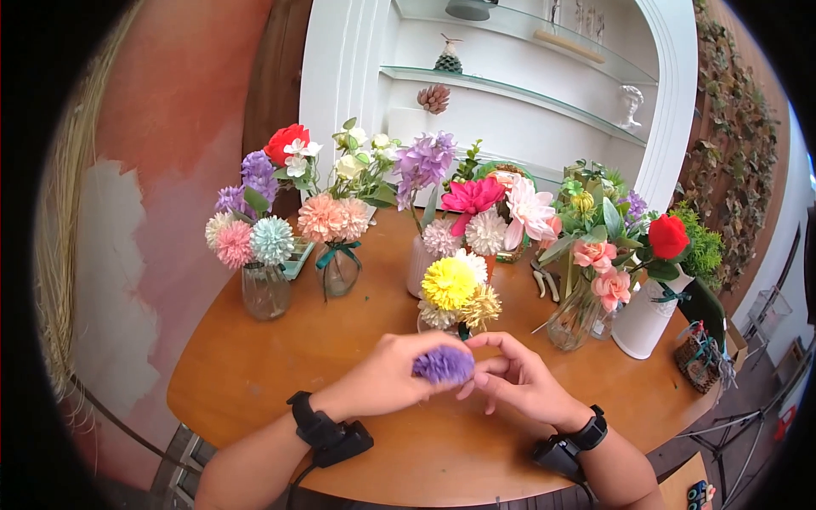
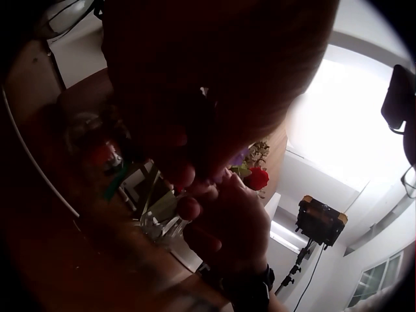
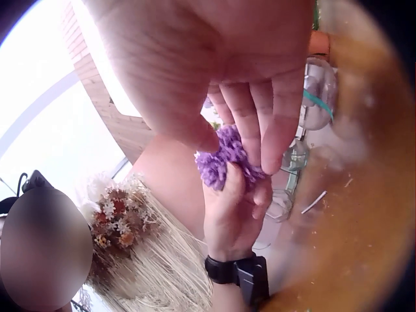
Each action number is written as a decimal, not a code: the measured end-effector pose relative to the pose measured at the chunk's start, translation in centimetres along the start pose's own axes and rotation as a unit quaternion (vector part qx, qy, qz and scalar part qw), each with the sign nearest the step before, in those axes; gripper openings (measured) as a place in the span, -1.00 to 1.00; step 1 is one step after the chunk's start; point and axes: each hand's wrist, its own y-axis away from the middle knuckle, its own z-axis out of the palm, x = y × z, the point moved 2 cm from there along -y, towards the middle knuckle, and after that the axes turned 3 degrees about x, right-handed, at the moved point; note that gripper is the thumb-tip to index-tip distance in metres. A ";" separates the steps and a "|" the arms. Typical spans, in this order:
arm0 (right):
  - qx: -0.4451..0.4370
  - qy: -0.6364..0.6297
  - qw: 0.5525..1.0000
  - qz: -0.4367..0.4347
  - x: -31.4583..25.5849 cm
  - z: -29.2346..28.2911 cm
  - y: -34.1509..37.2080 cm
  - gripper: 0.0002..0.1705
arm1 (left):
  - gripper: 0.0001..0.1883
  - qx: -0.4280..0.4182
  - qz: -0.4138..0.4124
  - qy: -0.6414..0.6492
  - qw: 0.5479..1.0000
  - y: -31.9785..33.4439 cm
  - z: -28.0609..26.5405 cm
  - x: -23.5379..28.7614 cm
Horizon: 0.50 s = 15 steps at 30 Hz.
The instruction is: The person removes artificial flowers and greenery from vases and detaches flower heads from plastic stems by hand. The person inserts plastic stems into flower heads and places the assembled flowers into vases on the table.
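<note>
A purple artificial flower head (image 1: 443, 365) with ruffled petals is held by my left hand (image 1: 378, 374) above the front of the table. In the right wrist view, the left thumb lies across the purple petals. My right hand (image 1: 529, 384) faces it from the other side, fingers loosely bent and tips right at the flower's edge. Just behind the hands stands a low arrangement with a yellow pompom flower (image 1: 449, 283), a gold flower (image 1: 482, 308) and white blooms. The left wrist view is dark, and the hands hide most of the purple flower there.
Glass vases with mixed artificial flowers stand at the left, among them a bow-tied vase (image 1: 338, 268). A white pitcher (image 1: 643, 319) and a glass vase (image 1: 575, 319) stand at the right. Pliers (image 1: 544, 280) lie between the arrangements. A wicker basket (image 1: 699, 357) sits at the right edge.
</note>
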 end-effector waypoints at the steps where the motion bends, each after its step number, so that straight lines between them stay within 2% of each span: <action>1: 0.035 -0.012 0.999 0.004 0.3 0.2 0.0 -0.62 | -0.61 0.043 -0.010 0.061 0.997 0.0 -0.3 -0.7; 2: 0.033 -0.013 0.999 0.006 0.6 0.2 -0.1 -0.62 | -0.63 0.086 -0.020 0.120 0.989 0.1 -0.7 -1.2; 3: 0.005 0.140 0.990 -0.022 1.0 0.0 -0.4 -0.70 | -0.60 0.100 -0.065 0.167 0.979 0.2 -1.3 -1.1; 4: -0.023 0.290 0.955 -0.051 1.3 0.1 -0.6 -0.77 | -0.60 0.102 -0.067 0.166 0.979 0.2 -1.3 -1.5; 5: -0.053 0.366 0.925 -0.090 1.0 0.7 -0.9 -0.81 | -0.57 0.136 -0.047 0.233 0.962 -0.1 -1.3 -2.1; 6: -0.113 0.373 0.907 -0.161 1.4 1.1 -1.4 -0.72 | -0.54 0.169 -0.025 0.298 0.939 -0.1 -1.5 -2.3; 8: -0.128 0.408 0.869 -0.250 2.5 2.3 -1.6 -0.59 | -0.47 0.163 -0.030 0.316 0.934 -0.1 -1.6 -2.5; 9: -0.130 0.407 0.869 -0.250 2.9 2.9 -1.8 -0.59 | -0.46 0.166 -0.030 0.348 0.922 -0.1 -1.5 -2.6; 11: -0.123 0.473 0.825 -0.283 3.5 3.9 -2.1 -0.48 | -0.45 0.168 -0.032 0.378 0.910 -0.1 -1.5 -2.7; 15: -0.108 0.493 0.810 -0.300 3.6 4.3 -2.5 -0.46 | -0.45 0.172 -0.038 0.391 0.903 0.1 -1.5 -2.5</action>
